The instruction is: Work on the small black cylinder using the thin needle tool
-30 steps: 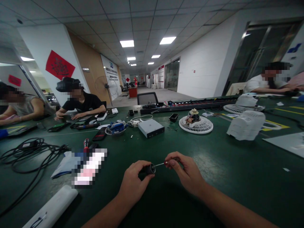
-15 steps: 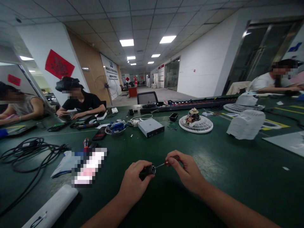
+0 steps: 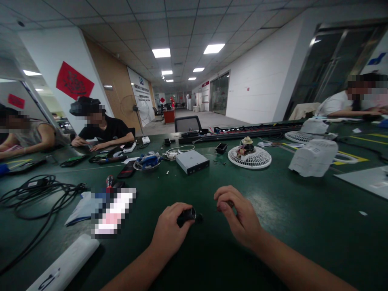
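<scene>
My left hand [image 3: 169,226] is closed around a short black cylinder [image 3: 190,214], its open round end turned to the right. Just off that end, a small dark round piece [image 3: 199,218] shows against the green table [image 3: 194,258]. My right hand [image 3: 236,212] is curled, apart from the cylinder and to its right. Between its fingers is part of the brownish handle of a small screwdriver [image 3: 230,204]; the thin metal shaft is hidden in this view.
Ahead lie a grey disc drive [image 3: 192,161], a white fan grille with motor [image 3: 249,157] and a white plastic housing [image 3: 313,157]. On the left are black cables [image 3: 45,198], a red-handled screwdriver [image 3: 109,182] and a long white case [image 3: 66,262]. Other people sit at the table's far sides.
My right hand has drawn back from the cylinder, and the screwdriver's shaft no longer shows at its mouth. A small dark piece now shows beside the cylinder, which has shifted slightly left.
</scene>
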Demonstrator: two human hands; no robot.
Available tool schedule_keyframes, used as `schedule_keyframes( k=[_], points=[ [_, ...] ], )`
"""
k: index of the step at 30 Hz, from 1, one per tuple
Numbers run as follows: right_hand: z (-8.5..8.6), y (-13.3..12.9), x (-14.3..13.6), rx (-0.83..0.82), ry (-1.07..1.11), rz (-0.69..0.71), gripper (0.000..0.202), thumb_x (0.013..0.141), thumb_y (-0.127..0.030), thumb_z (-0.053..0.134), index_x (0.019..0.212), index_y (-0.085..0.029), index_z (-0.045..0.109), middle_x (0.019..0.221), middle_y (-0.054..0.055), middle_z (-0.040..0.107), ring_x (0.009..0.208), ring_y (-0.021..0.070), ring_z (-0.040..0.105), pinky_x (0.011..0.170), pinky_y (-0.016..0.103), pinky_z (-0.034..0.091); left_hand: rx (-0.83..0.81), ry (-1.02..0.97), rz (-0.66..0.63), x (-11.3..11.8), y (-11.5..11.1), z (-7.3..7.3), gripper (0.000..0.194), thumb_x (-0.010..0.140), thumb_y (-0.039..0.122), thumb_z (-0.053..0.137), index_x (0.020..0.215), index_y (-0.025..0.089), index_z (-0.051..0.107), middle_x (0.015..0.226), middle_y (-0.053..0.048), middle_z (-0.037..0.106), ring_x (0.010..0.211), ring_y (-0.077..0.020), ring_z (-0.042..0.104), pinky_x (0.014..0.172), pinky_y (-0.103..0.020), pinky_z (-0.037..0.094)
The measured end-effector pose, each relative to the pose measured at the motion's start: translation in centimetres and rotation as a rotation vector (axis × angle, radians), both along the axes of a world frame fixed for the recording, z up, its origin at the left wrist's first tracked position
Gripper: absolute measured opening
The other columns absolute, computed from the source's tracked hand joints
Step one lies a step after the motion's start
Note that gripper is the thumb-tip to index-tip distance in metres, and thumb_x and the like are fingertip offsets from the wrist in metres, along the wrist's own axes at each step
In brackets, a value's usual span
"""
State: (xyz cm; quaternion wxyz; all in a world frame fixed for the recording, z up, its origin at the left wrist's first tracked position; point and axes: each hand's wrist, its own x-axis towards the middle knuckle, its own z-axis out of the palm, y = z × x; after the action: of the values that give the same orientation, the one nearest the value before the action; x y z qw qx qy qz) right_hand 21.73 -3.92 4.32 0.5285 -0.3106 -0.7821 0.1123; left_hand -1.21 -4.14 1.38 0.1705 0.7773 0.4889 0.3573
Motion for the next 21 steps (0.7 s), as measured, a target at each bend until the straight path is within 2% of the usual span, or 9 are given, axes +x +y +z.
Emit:
schedule_keyframes(
  k=[2, 6, 8, 9, 11, 14, 16, 21],
  points=[
    [0.2, 0.2, 0.0, -0.006, -0.074, 0.023, 0.016, 0.099, -0.015, 0.041, 0.093, -0.021, 0.055, 0.099, 0.007, 0.063, 0.094, 0.02, 0.059, 0.081, 0.034, 0.047, -0.012, -0.003, 0.022, -0.1, 0.1, -0.2, 0.034, 0.077, 0.01, 0.074, 0.106, 0.026, 0.069, 0.106, -0.001, 0.072, 0.099, -0.023, 0.066, 0.089, -0.039, 0.051],
    [-0.3, 0.8, -0.6, -0.156, -0.435, -0.008, 0.022, 0.096, -0.009, 0.045, 0.105, -0.021, 0.062, 0.101, 0.007, 0.065, 0.095, 0.0222, 0.058, 0.084, 0.038, 0.048, -0.041, 0.013, 0.057, -0.1, 0.4, -0.2, 0.034, 0.076, 0.01, 0.074, 0.106, 0.026, 0.07, 0.105, -0.001, 0.072, 0.099, -0.0232, 0.066, 0.09, -0.04, 0.051],
    [-1.0, 1.3, -0.9, -0.241, -0.572, -0.085, 0.026, 0.092, -0.017, 0.058, 0.118, -0.023, 0.063, 0.109, 0.007, 0.064, 0.1, 0.0254, 0.057, 0.088, 0.042, 0.048, -0.056, 0.026, 0.065, -0.1, 0.5, -0.1, 0.033, 0.076, 0.011, 0.073, 0.105, 0.026, 0.07, 0.105, -0.001, 0.072, 0.099, -0.0233, 0.067, 0.09, -0.04, 0.051],
    [-1.4, 1.5, -1.1, -0.274, -0.622, -0.122, 0.036, 0.089, -0.023, 0.065, 0.125, -0.024, 0.061, 0.114, 0.008, 0.062, 0.102, 0.0274, 0.057, 0.089, 0.044, 0.048, -0.062, 0.032, 0.068, -0.1, 0.5, -0.1, 0.033, 0.077, 0.011, 0.073, 0.106, 0.026, 0.071, 0.106, -0.001, 0.072, 0.099, -0.0234, 0.066, 0.09, -0.04, 0.051],
    [-2.0, 2.1, -1.4, -0.313, -0.682, -0.173, 0.037, 0.088, -0.029, 0.067, 0.125, -0.025, 0.064, 0.116, 0.009, 0.061, 0.103, 0.0287, 0.056, 0.088, 0.045, 0.049, -0.069, 0.038, 0.068, -0.2, 0.4, 0.0, 0.033, 0.077, 0.012, 0.073, 0.107, 0.027, 0.07, 0.107, -0.001, 0.072, 0.1, -0.0234, 0.066, 0.09, -0.04, 0.051],
    [-2.1, 2.5, -1.4, -0.334, -0.709, -0.164, 0.018, 0.091, -0.024, 0.064, 0.107, -0.024, 0.072, 0.106, 0.007, 0.065, 0.099, 0.0256, 0.058, 0.085, 0.04, 0.049, -0.078, 0.041, 0.057, -0.3, 0.3, -0.1, 0.033, 0.078, 0.014, 0.072, 0.108, 0.027, 0.07, 0.108, -0.001, 0.072, 0.102, -0.0236, 0.066, 0.091, -0.039, 0.05],
    [-1.6, 2.4, -1.2, -0.34, -0.671, -0.13, 0.012, 0.089, -0.02, 0.064, 0.098, -0.022, 0.072, 0.1, 0.005, 0.067, 0.096, 0.0236, 0.059, 0.083, 0.037, 0.048, -0.083, 0.038, 0.036, -0.3, 0.3, -0.1, 0.032, 0.078, 0.014, 0.072, 0.107, 0.027, 0.07, 0.108, -0.001, 0.072, 0.102, -0.0236, 0.066, 0.091, -0.039, 0.051],
    [-0.6, 1.2, -0.9, -0.324, -0.503, -0.101, 0.013, 0.088, -0.014, 0.063, 0.097, -0.02, 0.07, 0.089, 0.005, 0.069, 0.085, 0.0208, 0.061, 0.074, 0.034, 0.048, -0.073, 0.024, -0.006, -0.1, 0.0, 0.3, 0.03, 0.078, 0.013, 0.07, 0.105, 0.026, 0.07, 0.106, -0.003, 0.072, 0.1, -0.0245, 0.066, 0.091, -0.041, 0.051]
  ],
)
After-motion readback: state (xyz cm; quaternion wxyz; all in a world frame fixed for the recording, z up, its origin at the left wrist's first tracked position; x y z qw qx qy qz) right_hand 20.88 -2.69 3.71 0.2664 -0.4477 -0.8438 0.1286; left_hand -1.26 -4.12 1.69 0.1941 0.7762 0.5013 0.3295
